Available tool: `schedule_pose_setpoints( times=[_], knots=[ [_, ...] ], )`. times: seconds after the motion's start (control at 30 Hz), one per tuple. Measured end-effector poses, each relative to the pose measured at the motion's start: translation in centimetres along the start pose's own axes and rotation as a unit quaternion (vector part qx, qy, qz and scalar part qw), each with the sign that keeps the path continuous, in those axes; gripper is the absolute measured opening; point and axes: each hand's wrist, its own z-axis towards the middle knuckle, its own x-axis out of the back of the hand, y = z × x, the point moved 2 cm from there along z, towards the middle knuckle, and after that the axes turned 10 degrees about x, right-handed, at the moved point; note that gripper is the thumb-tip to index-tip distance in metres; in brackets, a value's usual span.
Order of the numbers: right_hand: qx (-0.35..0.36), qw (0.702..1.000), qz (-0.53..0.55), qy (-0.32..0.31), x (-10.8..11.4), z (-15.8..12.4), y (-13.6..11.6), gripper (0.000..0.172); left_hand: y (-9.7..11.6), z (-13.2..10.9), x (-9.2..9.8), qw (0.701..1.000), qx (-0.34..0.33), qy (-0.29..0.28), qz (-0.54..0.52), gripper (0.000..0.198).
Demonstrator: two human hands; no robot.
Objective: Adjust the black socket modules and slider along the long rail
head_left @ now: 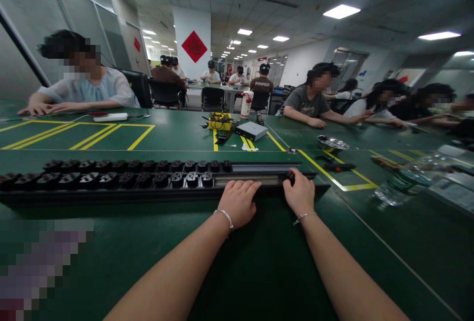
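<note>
Front rail (272,180), long black tray, runs left edge to right of center on the green surface (166,257); black plug units (160,179) fill its left and middle, bare channel toward the right. Rear rail (266,167) just behind, same loading: row of plug units on the left, bare strip on the right. Right hand (300,193), right of center: grip pinching a small black piece (291,177) at the front rail's right end. Left hand (239,205), center: fingers close together over the rail's front edge; can't tell if grip is squeezing it. Upper center: yellow box (219,122) with black cables heaped on it, gray box (252,131) beside. Metal bowl (333,144) right of center, contents unclear. Clear bottle (402,185), green label, far right; fill unclear.
</note>
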Motion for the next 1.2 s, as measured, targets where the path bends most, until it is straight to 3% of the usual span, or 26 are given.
schedule_pose_setpoints(
  times=[0.57, 0.97, 1.2],
  knots=[
    [-0.007, 1.0, -0.008, -0.005, 0.06, 0.09, 0.1, 0.045, 0.06, 0.02, -0.02, 1.0, 0.007, 0.014, -0.01, 0.049],
    [0.01, 0.999, -0.018, 0.041, 0.11, -0.23, -0.25, 0.049, -0.1, -0.1, -0.12, 0.999, -0.02, 0.035, 0.002, 0.051],
    [0.031, 0.999, -0.027, 0.028, 0.39, -0.15, -0.38, 0.046, -0.26, -0.19, -0.04, 0.998, -0.036, 0.051, 0.0, 0.049]
  ],
)
